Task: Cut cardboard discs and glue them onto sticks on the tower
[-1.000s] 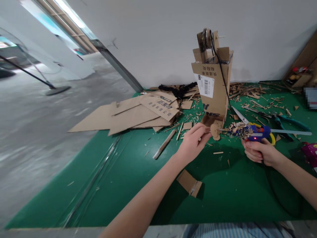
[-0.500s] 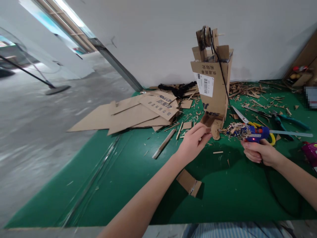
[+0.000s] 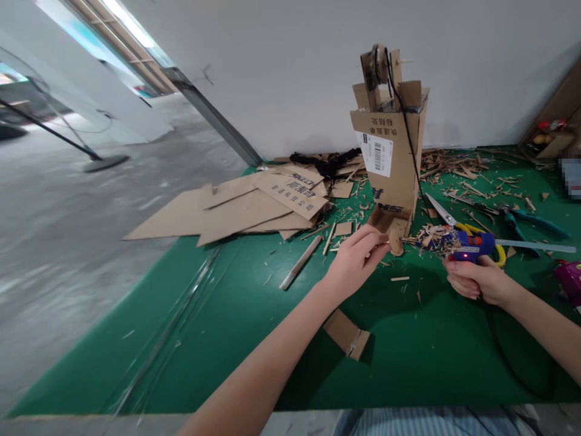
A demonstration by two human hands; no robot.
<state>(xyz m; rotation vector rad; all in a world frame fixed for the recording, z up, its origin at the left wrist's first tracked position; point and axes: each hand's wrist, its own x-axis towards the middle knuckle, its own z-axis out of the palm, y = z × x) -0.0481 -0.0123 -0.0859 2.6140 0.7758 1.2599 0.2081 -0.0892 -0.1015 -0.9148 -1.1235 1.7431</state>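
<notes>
A small round cardboard disc (image 3: 396, 241) is pinched in the fingers of my left hand (image 3: 356, 260), low in front of the tall cardboard box (image 3: 394, 154). My right hand (image 3: 474, 280) grips a blue glue gun (image 3: 472, 245), its red light lit and a long clear glue stick (image 3: 535, 246) poking out at the back. Cardboard scraps cling round the gun's nozzle end, which points left at the disc. Whether the tip touches the disc I cannot tell. On top of the box sits a cardboard wheel (image 3: 379, 65) with a black cord (image 3: 408, 133) hanging down.
Yellow-handled scissors (image 3: 442, 212) and teal-handled pliers (image 3: 535, 221) lie behind the glue gun. Flat cardboard sheets (image 3: 245, 209) are stacked to the left. A folded cardboard piece (image 3: 347, 334) lies nearer me on the green table (image 3: 218, 339). Shreds (image 3: 454, 165) litter the back.
Almost nothing differs. Both hands keep their places, with the disc and the glue gun still held; the view has shifted very slightly.
</notes>
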